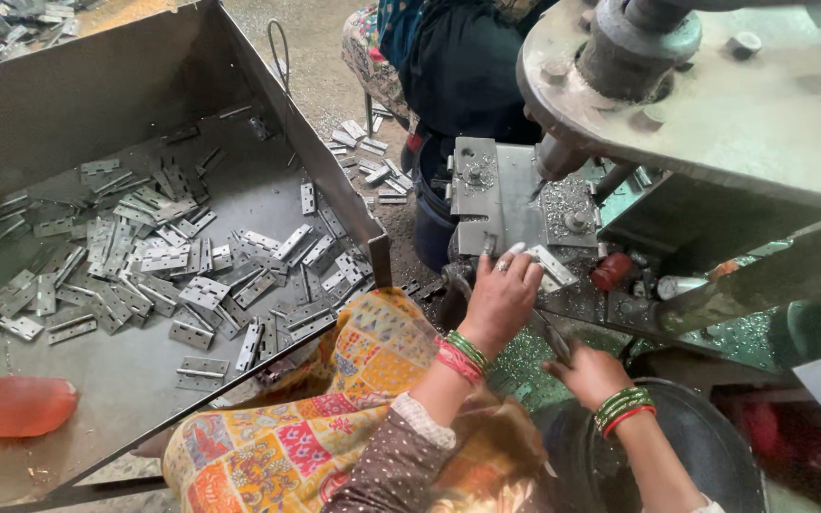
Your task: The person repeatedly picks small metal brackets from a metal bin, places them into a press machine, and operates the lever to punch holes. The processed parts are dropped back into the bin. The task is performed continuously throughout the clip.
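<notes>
While the left hand [503, 296] rests at the near edge of the press plate [496, 195], its fingers curl over a hinge leaf [553, 267] lying just right of the plate. The right hand [589, 372], below that plate, is closed round a thin metal tool [551, 332]. It looks wise to seat the leaf flat and keep fingertips out from under the ram [557, 160], above the plate's right edge.

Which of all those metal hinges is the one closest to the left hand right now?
The hinge lying on the press bed, right at the left hand's fingertips. The other hinges lie apart from it, heaped in the grey metal tray or scattered on the floor.
</notes>
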